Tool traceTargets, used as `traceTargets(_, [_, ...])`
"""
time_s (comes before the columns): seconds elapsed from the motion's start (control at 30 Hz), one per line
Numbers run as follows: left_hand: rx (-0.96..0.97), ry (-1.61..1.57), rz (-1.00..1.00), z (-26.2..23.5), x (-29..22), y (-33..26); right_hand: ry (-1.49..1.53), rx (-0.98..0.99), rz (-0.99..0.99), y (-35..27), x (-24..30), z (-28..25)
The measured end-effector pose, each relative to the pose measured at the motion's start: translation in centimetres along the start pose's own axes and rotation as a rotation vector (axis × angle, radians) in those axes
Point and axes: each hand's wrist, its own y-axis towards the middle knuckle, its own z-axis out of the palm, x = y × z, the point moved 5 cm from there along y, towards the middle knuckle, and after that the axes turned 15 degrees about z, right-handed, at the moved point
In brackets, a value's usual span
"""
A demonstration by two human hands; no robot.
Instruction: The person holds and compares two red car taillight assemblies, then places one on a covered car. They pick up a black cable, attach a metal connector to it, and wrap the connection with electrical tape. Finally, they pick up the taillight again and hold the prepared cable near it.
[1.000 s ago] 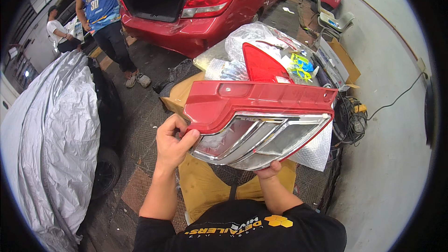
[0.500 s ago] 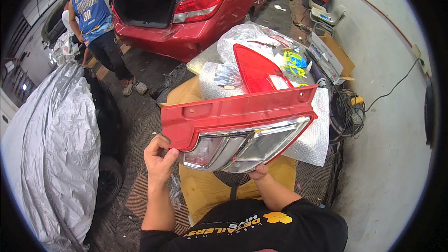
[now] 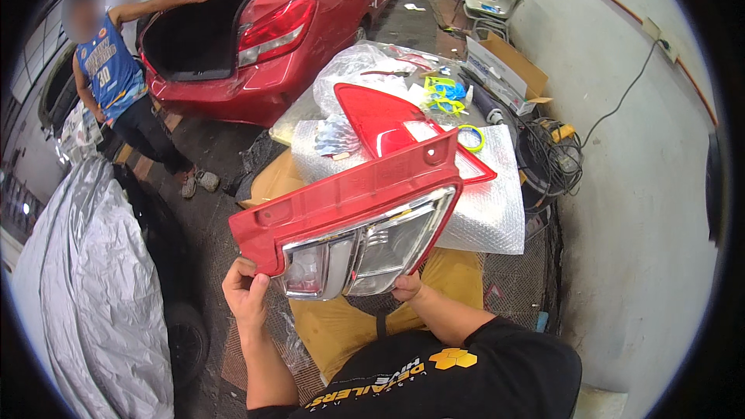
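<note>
The person holds a red lamp unit [image 3: 353,219] with clear and chrome sections up in front of the body, its lens side toward the wearer and its right end raised higher in the view than the left. The left hand [image 3: 247,292] pinches the lower left corner of the red housing, thumb in front; the right hand [image 3: 407,287] grips the lower edge toward the other end, its fingers largely hidden behind. As far as the work shows, the unit is loose from any vehicle, in both hands and not set down, and neither hand holds a tool; this looks like a stage of handling or inspection. Whether its surface has already been treated, and how much is left to do on it, cannot be told. Beyond it, a second red lamp piece [image 3: 372,120] lies on a sheet of bubble wrap [image 3: 493,206], out of both hands, with a lime-green tape ring [image 3: 482,140] just beside it. Farther off, the red car [image 3: 326,39] stands with its trunk open and its near tail lamp [image 3: 278,29] in place, while a co-worker [image 3: 109,62] rests a hand at the opening.
</note>
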Motion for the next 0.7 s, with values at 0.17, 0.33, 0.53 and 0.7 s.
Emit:
traceTargets(0.17, [-0.011,0.029,-0.01,0.1,0.6,-0.6,0.0,-0.023,0.007,0.0,0.0,0.0])
traceTargets(0.33, [-0.004,0.073,-0.049,-0.1,1.1,-1.2,-0.065,-0.053,0.037,0.6,-0.4,-0.9])
traceTargets(0.53, [-0.013,0.068,-0.076,-0.5,2.2,-1.5,-0.098,-0.088,0.086,1.0,-0.2,-1.0])
traceTargets(0.7, [-0.015,0.097,-0.079,-0.8,2.8,-1.7,-0.13,-0.091,0.113,1.4,0.0,-0.6])
